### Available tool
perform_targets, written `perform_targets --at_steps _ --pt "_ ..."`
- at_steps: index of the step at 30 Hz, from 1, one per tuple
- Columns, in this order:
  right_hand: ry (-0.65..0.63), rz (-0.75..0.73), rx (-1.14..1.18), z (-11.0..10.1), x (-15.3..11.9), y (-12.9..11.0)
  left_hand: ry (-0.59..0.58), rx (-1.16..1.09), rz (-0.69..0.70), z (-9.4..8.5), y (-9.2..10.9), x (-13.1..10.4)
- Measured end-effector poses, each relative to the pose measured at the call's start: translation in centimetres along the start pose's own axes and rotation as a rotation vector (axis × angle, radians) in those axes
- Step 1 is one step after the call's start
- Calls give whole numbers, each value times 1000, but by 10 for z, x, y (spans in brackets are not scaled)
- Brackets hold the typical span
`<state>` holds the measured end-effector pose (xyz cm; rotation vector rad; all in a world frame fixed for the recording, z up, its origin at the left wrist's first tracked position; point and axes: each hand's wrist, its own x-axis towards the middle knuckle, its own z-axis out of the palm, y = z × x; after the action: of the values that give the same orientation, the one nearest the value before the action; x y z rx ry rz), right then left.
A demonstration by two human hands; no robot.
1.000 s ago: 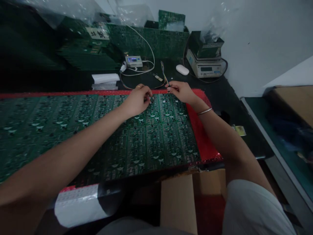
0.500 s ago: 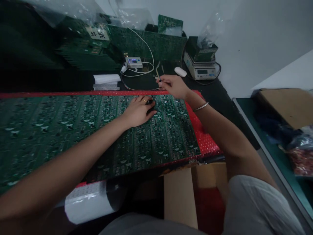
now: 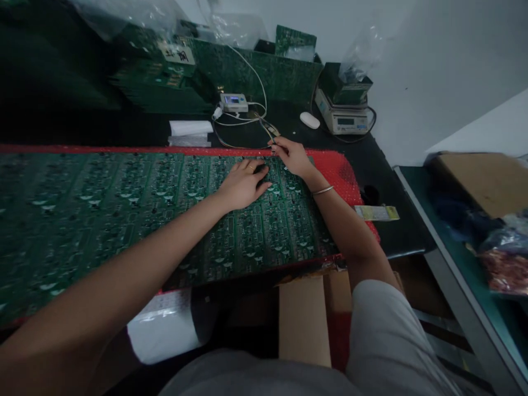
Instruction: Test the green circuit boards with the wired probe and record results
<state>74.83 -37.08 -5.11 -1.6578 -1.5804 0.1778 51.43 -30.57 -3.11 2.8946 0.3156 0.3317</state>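
Green printed circuit board panels point(image 3: 247, 236) lie in a row on a red bubble-wrap sheet point(image 3: 336, 165). My left hand point(image 3: 243, 184) rests on them near the far edge, fingers spread and thumb apart. Just beyond it, at that edge, my right hand point(image 3: 291, 157) pinches the end of some thin coloured wires point(image 3: 267, 129). Its fingertips are low over the boards; whether the wire end touches one is too small to tell. Behind the hands stands a small white device point(image 3: 234, 102) with a lit screen and a white cable.
A digital scale point(image 3: 344, 118) carries a dark box at the back right, beside a white oval object point(image 3: 309, 120). Folded white paper point(image 3: 190, 132) lies behind the boards. Stacked circuit boards point(image 3: 165, 88) line the wall. A yellowish strip point(image 3: 377, 213) lies by my right forearm.
My right hand has come down and nearer to the board edge, bringing the wires with it. My left hand stays on the boards. The whole view has shifted slightly.
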Motion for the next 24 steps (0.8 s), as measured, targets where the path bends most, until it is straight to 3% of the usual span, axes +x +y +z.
perform_targets --at_steps 6,8,10,12,14,16,20,24 --pt "10 -36 -32 -2 -1 8 4 -57 -13 4 -2 9" --pt "14 -42 -36 -4 -2 9 50 -134 -2 -5 -2 3" --pt "12 -34 -62 -6 -2 10 148 -207 -8 -24 -1 -19" --pt "15 -17 -91 -7 -1 11 241 -244 -40 -50 7 -58" --pt "25 -19 -90 -8 0 12 284 -280 -66 -73 20 -113" --pt "35 -42 -77 -9 -1 13 286 -263 -180 -83 36 -173" --pt "55 -86 -41 -12 -3 13 265 -227 -174 -63 59 -272" --pt "48 -74 -11 -15 -4 13 253 -109 -158 -30 64 -313"
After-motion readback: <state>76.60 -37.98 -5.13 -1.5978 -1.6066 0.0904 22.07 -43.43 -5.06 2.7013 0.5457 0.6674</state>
